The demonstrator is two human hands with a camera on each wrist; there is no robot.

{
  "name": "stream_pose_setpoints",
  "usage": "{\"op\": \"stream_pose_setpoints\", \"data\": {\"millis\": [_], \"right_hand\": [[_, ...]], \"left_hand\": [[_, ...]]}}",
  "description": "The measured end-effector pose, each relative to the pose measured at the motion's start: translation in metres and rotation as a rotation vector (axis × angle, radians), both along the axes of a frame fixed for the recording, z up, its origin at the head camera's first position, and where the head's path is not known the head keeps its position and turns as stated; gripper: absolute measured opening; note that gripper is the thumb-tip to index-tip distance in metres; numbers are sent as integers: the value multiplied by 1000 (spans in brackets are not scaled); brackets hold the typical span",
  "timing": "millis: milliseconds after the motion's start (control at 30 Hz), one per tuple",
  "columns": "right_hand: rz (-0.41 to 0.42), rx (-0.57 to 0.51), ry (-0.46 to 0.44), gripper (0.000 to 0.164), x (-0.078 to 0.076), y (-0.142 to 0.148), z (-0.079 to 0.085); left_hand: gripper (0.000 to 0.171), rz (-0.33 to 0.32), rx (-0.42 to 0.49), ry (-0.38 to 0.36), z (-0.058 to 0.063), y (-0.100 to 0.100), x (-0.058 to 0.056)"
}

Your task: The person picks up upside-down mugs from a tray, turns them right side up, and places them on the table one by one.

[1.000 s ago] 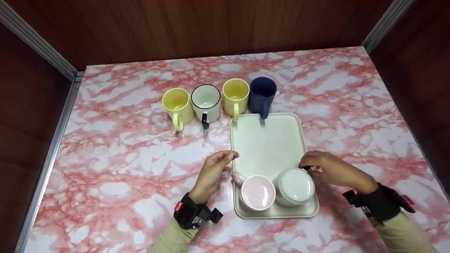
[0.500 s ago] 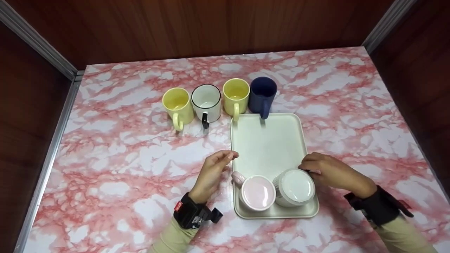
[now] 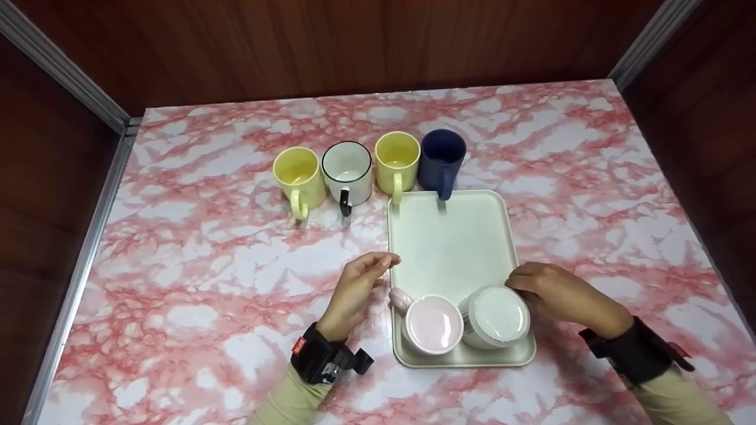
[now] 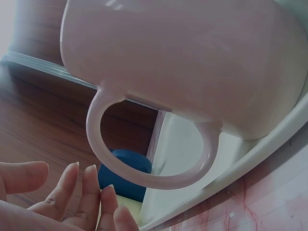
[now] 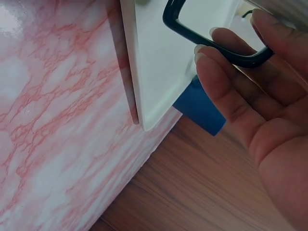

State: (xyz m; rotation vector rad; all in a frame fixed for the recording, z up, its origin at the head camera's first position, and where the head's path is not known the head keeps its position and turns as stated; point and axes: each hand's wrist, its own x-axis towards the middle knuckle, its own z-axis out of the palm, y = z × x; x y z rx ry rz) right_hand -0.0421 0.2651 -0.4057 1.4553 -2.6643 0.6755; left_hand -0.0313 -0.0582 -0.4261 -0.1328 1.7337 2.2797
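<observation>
Sitting near-right corner of the tray: white mug. Right hand grips its black handle, slightly nearer the front edge than before, so likely fine-tuning. Left hand loose, empty, by the pink mug.

A glossy, ceramic-looking glaze is shared by the pink mug and near white mug. The tray is smoothly finished; the walls are faced in wood grain (metal strips are fitted alongside).
</observation>
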Motion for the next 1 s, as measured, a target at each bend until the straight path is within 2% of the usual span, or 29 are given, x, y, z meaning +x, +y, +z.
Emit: {"op": "stream_pose_setpoints", "data": {"millis": [300,533,767,1000], "right_hand": [[44,-61,-23,20,1,1,1],[45,-112,-6,34,1,2,1],[25,-123,-43,35,2,6,4],[28,-160,-34,35,1,9,7]], "left_hand": [[23,5,5,-14,-1,0,-1],[23,7,18,-14,-2,0,-1],[23,7,27,-12,-3,0,-1],[23,3,21,-11,-4,0,-1]]}}
